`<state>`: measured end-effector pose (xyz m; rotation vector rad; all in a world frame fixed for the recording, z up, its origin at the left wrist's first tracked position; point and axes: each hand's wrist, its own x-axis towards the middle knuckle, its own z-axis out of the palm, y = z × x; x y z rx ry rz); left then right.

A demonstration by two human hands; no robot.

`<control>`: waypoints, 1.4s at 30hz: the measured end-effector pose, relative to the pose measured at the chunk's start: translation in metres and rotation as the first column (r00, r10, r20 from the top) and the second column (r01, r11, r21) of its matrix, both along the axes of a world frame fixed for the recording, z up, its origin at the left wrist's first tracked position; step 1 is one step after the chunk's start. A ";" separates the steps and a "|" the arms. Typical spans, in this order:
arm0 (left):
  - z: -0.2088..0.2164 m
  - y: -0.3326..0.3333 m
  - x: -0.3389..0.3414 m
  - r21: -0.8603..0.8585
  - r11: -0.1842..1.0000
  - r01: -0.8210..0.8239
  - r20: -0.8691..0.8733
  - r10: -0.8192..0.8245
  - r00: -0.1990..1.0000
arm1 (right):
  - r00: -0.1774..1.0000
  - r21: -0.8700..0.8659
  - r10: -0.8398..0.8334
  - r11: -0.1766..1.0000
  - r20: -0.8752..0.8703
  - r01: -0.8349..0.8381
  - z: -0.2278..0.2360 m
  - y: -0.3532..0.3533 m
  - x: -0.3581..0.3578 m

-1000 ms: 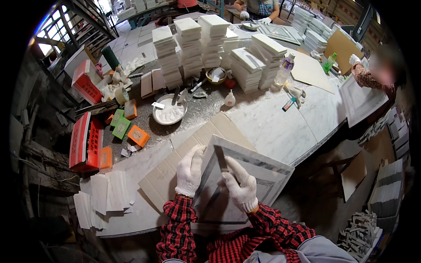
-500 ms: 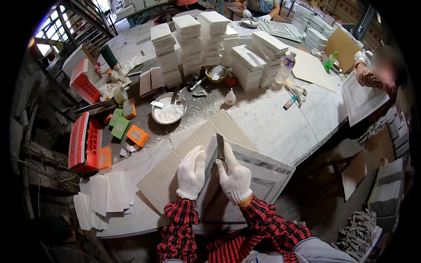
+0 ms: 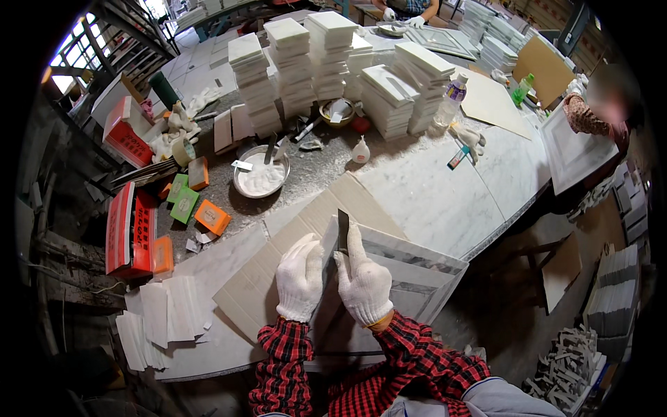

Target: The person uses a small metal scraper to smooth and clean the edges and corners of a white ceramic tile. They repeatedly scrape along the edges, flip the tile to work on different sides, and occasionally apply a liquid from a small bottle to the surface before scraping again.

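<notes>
A framed panel of white and grey marble (image 3: 399, 244) lies at a slant in front of me, partly over a flat piece of brown cardboard (image 3: 260, 288). My right hand (image 3: 365, 288), in a white knit glove, grips a flat dark scraper blade (image 3: 343, 229) near the panel's upper left corner. The index finger stretches along the blade and the thumb presses near its base. Beside the panel's left edge is my left hand (image 3: 299, 279), also gloved, its fingers stretched and close together. Whether it touches the edge I cannot tell.
A metal bowl of white powder (image 3: 262, 174) with tools in it stands ahead, near a small white squeeze bottle (image 3: 360, 151). Tall stacks of marble pieces (image 3: 326, 62) rise behind. Small boxes (image 3: 212, 217) and thin white strips (image 3: 170, 313) lie left. Another person's sleeve (image 3: 582, 113) is at right.
The view has shifted slightly. Both hands sit a little lower and further left in the picture, with the scraper blade still in my right hand and turned a little.
</notes>
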<state>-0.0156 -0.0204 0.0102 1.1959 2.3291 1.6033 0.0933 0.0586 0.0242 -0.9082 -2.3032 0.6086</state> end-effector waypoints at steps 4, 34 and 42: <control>0.001 0.001 0.000 0.000 1.000 0.008 0.009 -0.008 1.000 | 0.999 0.007 -0.005 1.000 0.040 0.004 0.004 -0.002 -0.001; -0.003 0.002 0.001 -0.024 1.000 -0.009 -0.029 0.008 1.000 | 1.000 -0.066 0.010 0.998 -0.006 -0.010 0.001 -0.008 -0.004; -0.002 0.000 0.003 -0.008 1.000 -0.001 0.015 0.001 1.000 | 0.935 -0.405 0.033 0.895 -0.354 -0.185 -0.006 0.003 -0.004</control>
